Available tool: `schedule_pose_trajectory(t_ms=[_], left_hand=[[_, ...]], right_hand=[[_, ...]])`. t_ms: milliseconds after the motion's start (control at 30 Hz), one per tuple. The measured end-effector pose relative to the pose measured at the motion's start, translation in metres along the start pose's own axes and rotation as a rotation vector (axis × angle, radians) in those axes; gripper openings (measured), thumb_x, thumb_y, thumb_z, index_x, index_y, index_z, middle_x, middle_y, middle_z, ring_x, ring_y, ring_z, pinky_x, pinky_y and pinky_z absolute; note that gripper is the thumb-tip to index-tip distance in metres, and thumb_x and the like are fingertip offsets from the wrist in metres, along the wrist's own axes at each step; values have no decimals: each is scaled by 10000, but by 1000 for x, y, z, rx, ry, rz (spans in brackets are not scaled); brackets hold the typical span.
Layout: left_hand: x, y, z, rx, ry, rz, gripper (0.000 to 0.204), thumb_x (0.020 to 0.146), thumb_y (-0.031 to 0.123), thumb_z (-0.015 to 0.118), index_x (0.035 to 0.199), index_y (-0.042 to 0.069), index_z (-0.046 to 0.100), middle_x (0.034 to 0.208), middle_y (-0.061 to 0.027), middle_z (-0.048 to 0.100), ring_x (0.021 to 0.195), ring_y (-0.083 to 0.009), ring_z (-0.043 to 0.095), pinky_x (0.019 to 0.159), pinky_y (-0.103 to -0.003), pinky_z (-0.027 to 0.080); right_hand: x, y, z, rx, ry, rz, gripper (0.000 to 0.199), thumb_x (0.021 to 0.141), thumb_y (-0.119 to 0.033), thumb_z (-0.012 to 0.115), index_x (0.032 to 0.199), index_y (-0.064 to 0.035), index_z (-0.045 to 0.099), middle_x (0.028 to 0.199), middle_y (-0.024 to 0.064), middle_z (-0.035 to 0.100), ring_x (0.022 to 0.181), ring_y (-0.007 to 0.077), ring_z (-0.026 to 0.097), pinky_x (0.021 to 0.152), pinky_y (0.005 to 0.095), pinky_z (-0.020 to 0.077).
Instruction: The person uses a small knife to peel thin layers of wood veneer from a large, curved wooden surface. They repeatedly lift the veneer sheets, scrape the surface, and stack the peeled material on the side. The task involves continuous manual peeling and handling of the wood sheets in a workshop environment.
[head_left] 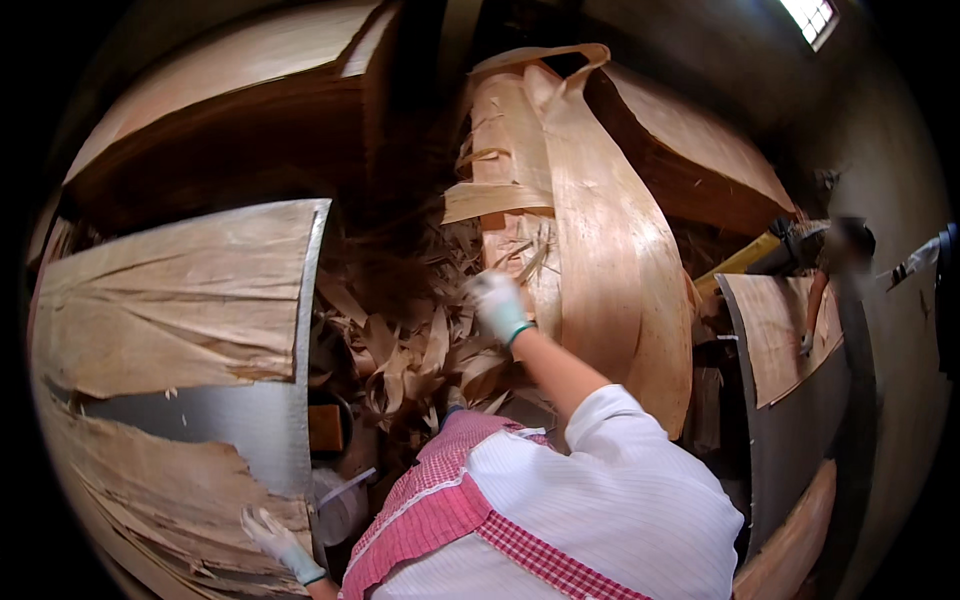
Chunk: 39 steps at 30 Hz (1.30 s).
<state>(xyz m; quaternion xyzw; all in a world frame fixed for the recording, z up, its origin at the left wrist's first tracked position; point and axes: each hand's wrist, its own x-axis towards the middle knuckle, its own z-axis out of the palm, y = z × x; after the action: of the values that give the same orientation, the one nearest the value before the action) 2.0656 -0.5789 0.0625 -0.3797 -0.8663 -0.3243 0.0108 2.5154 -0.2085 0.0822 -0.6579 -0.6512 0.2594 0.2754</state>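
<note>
My right hand (497, 303), in a white glove with a green cuff, reaches forward beside the pale wood veneer sheets (620, 260) draped over a stack. It is smeared by motion, so whether its fingers hold anything does not show. Thin torn veneer strips (537, 255) lie just beyond it. At the lower left, my gloved left hand (275, 542) rests at the edge of a ragged veneer sheet (165, 480), fingers stretched out. A second, wrinkled veneer sheet (190, 300) lies farther up the same metal-topped table (235, 415).
Loose veneer scraps (410, 350) are heaped between table and stack. Large veneer stacks stand behind at left (220, 90) and right (700, 140). On the right, another person (845, 270) stands by a table with a veneer sheet (780, 325).
</note>
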Motion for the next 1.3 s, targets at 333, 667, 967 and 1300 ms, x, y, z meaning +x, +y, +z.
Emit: schedule_pose_trajectory(t_ms=[333, 667, 967, 1300], left_hand=[[62, 190, 127, -147, -250, 193, 315, 933, 136, 496, 1184, -53, 517, 1161, -210, 551, 1104, -352, 508, 974, -404, 379], [68, 523, 248, -653, -1216, 514, 459, 908, 275, 579, 1251, -21, 507, 1230, -182, 553, 1156, -254, 523, 983, -330, 399], [11, 694, 306, -864, -1723, 267, 217, 933, 263, 567, 960, 60, 639, 842, 5, 607, 767, -100, 546, 683, -255, 464], [337, 814, 268, -1155, -1517, 641, 273, 917, 211, 586, 1144, 62, 614, 1028, -15, 647, 894, -90, 601, 804, -232, 509]], right_hand=[[72, 155, -129, -585, 168, 467, 376, 809, -245, 633, 1120, -78, 504, 1073, 185, 578, 945, 360, 617, 780, 467, 507], [19, 60, -230, -404, 566, 130, 298, 786, -140, 622, 1076, -131, 554, 951, 121, 587, 774, 334, 628, 673, 438, 511], [-3, -28, -217, -227, 566, 101, 341, 786, -141, 677, 1107, -89, 573, 912, 119, 589, 735, 291, 631, 631, 376, 513], [-91, -23, -256, 238, 1132, 406, 203, 925, -97, 564, 1070, 41, 593, 975, 55, 625, 909, 103, 560, 838, 252, 441]])
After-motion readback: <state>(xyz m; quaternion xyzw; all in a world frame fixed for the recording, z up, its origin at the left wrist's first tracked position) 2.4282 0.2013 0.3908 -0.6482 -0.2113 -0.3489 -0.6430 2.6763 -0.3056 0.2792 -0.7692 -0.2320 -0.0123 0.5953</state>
